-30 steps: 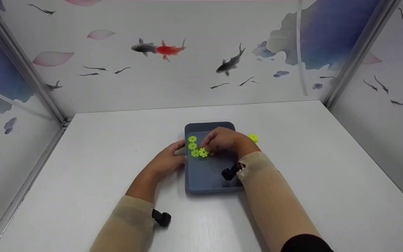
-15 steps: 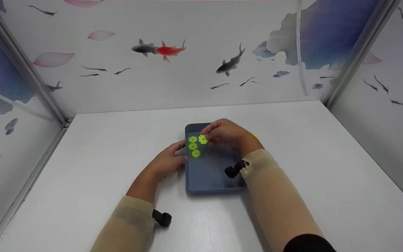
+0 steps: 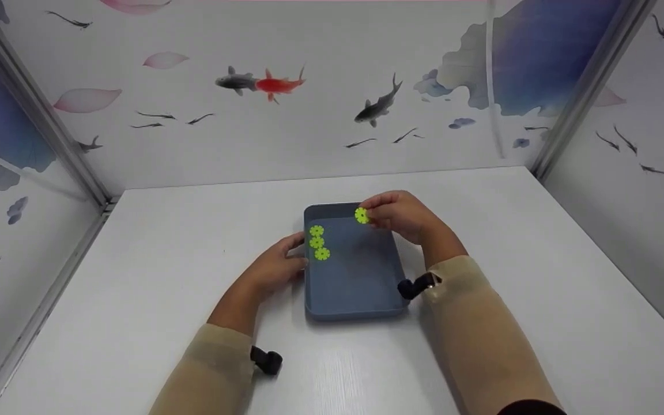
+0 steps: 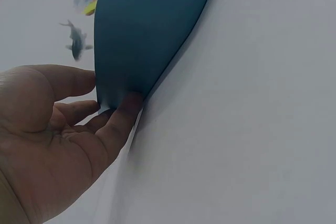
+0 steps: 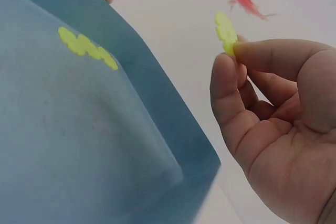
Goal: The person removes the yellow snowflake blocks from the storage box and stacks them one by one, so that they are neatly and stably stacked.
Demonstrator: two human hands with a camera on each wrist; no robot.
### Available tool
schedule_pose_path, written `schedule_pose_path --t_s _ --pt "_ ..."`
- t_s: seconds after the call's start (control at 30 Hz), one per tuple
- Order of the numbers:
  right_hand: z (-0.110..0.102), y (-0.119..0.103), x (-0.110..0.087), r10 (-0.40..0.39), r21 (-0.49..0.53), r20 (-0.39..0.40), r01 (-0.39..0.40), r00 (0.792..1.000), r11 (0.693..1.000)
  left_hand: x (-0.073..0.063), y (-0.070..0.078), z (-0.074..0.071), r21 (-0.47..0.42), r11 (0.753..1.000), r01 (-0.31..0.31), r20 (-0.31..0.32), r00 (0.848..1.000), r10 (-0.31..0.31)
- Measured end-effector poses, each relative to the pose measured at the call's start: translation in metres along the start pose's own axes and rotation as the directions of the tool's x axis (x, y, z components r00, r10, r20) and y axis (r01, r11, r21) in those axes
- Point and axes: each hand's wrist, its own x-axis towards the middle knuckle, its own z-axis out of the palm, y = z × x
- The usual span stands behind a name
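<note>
- The right hand [image 3: 404, 218] pinches a yellow disc [image 3: 361, 215] in its fingers, near the far right corner of the blue tray [image 3: 361, 288].
- Three yellow discs [image 3: 316, 242] lie in a row inside, along its left.
- The left hand [image 3: 277, 263], fingers spread, touches the tray's outer left side.
- The tray sits on the desk [image 3: 165, 253].

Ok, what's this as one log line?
right grip: pinches yellow-green notched disc | left grip: touches blue-gray tray | tray: three matching discs

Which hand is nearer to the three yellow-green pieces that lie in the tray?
The left hand: it touches the left side of the tray, just outside the three pieces. The right hand is farther, near the far right corner, pinching another piece.
</note>
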Motion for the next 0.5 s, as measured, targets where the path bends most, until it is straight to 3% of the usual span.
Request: schedule_pose_path --t_s 0.3,0.5 --pt "-0.031 0.013 -0.017 0.017 0.085 -0.21 0.001 0.978 0.996 0.0 0.0 0.0 -0.007 1.0 -0.003 0.006 1.0 0.003" --pt "-0.048 0.02 -0.024 0.058 0.112 -0.255 -0.03 0.965 0.993 -0.002 0.001 -0.001 -0.016 1.0 -0.009 0.014 1.0 0.01"
